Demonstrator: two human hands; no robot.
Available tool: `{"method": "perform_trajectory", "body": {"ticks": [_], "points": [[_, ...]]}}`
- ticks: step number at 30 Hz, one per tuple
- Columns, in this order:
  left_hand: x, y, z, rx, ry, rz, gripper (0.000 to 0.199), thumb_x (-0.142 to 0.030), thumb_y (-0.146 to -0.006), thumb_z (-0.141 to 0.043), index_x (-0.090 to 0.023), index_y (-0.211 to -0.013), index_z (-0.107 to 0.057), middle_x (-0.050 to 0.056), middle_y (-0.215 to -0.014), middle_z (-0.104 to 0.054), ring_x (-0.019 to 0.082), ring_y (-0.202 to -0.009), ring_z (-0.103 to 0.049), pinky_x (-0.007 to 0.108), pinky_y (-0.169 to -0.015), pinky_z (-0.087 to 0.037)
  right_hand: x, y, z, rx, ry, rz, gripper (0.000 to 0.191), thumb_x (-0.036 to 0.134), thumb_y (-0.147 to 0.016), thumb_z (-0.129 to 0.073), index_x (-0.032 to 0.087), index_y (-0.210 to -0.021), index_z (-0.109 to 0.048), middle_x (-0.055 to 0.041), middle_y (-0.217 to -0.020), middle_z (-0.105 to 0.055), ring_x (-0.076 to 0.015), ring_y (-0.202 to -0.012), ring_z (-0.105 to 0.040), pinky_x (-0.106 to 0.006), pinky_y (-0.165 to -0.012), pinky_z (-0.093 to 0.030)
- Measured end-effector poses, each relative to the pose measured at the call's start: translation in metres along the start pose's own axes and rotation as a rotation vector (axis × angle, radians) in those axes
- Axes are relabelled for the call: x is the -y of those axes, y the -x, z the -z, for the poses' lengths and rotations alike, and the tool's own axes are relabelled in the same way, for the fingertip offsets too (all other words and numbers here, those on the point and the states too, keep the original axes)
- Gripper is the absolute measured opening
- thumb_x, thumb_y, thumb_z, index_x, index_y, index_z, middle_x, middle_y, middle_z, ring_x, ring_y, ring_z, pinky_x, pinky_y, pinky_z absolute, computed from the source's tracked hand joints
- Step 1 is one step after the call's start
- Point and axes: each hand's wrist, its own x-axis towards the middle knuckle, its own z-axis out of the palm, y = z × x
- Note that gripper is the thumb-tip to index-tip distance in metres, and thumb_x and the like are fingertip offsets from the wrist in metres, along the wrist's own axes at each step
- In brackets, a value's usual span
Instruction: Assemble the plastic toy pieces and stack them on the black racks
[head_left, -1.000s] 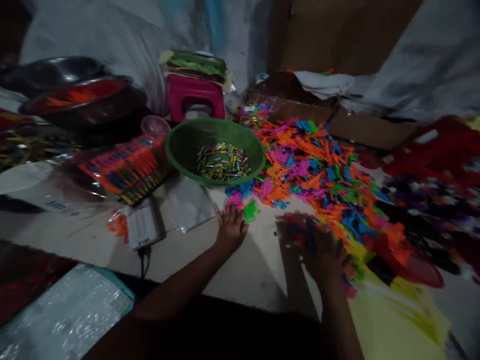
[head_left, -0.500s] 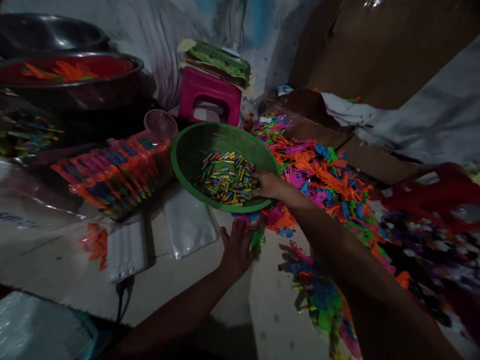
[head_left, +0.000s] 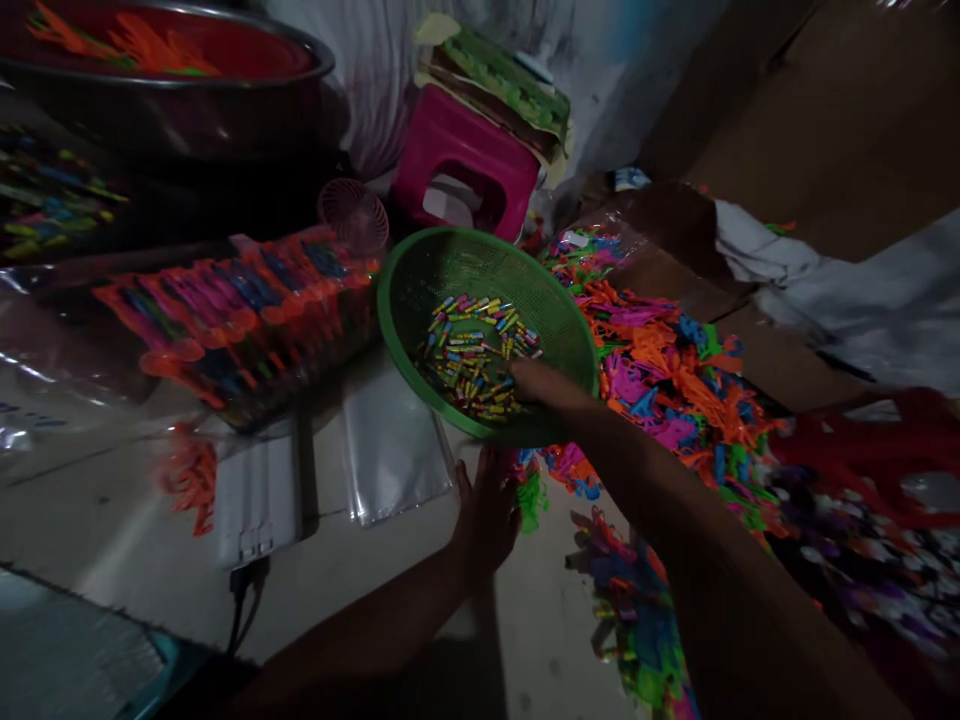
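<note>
Right hand in among the sticks

The sticks (head_left: 457, 350) lie under and just left of the right hand (head_left: 531, 383), inside the basket (head_left: 390, 345); their long axes point every way. This hand is the nearer one, its fingers reaching leftward; shadow hides the tips, so whether they are clamped on a stick I cannot tell. The left hand (head_left: 486, 520) is below the basket's near rim, thumb apart from the other fingers, with a green piece (head_left: 532, 502) just right of them and clear bags (head_left: 397, 450) to their left. The heap (head_left: 645, 370) lies beyond the right forearm.

A second ago the right hand was outside the basket; since the half-second frame it has come further in over the sticks.
</note>
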Motion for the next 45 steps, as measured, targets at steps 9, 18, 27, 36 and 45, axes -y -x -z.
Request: {"method": "perform_trajectory", "body": {"ticks": [9,18,27,36,45], "points": [[-0.002,-0.007,0.013,-0.047,0.14,0.016,0.048,-0.022,-0.08,-0.048,-0.03,-0.128,-0.042,0.012,-0.138,-0.036,0.037,-0.129,-0.023,0.067,-0.097,-0.011,0.038,0.128,0.067,-0.498,-0.714,-0.066,0.027,0.026,-0.058,-0.06,0.019,-0.083,-0.053,0.0049,-0.064,-0.052,-0.0075,-0.051,-0.041,-0.02,-0.047,-0.036],[-0.024,0.012,0.034,0.041,0.923,0.138,0.032,-0.035,-0.081,-0.048,-0.015,-0.104,-0.057,0.012,-0.114,-0.057,0.02,-0.11,-0.05,0.038,-0.097,-0.037,0.047,0.28,-0.084,-0.572,-1.499,-0.233,0.026,0.028,-0.057,-0.058,0.023,-0.079,-0.047,0.0034,-0.072,-0.053,-0.0059,-0.048,-0.039,-0.016,-0.037,-0.025],[-0.058,0.041,0.047,0.614,1.702,0.788,0.026,-0.036,-0.077,-0.054,-0.012,-0.088,-0.06,0.003,-0.074,-0.063,0.008,-0.052,-0.055,0.019,-0.047,-0.044,0.052,0.285,-0.139,-0.289,-1.712,-0.211,0.026,0.031,-0.058,-0.062,0.02,-0.078,-0.049,0.006,-0.053,-0.051,-0.0062,-0.039,-0.039,-0.017,-0.033,-0.022],[-0.056,0.049,0.047,0.484,1.609,0.733,0.028,-0.026,-0.065,-0.069,-0.014,-0.089,-0.063,0.002,-0.085,-0.066,0.009,-0.073,-0.059,0.02,-0.07,-0.044,0.047,0.278,-0.146,-0.551,-1.938,-0.394,0.021,0.027,-0.053,-0.064,0.019,-0.069,-0.053,0.0065,-0.053,-0.052,-0.005,-0.04,-0.044,-0.015,-0.032,-0.027],[-0.024,0.032,0.08,1.163,1.055,0.558,0.036,-0.03,-0.058,-0.075,-0.015,-0.089,-0.063,0.006,-0.086,-0.063,0.013,-0.077,-0.057,0.031,-0.074,-0.043,0.042,0.295,-0.144,-0.217,-1.675,-0.227,0.024,0.031,-0.056,-0.068,0.015,-0.072,-0.058,0.0038,-0.05,-0.055,-0.0071,-0.037,-0.047,-0.015,-0.028,-0.021]]}}
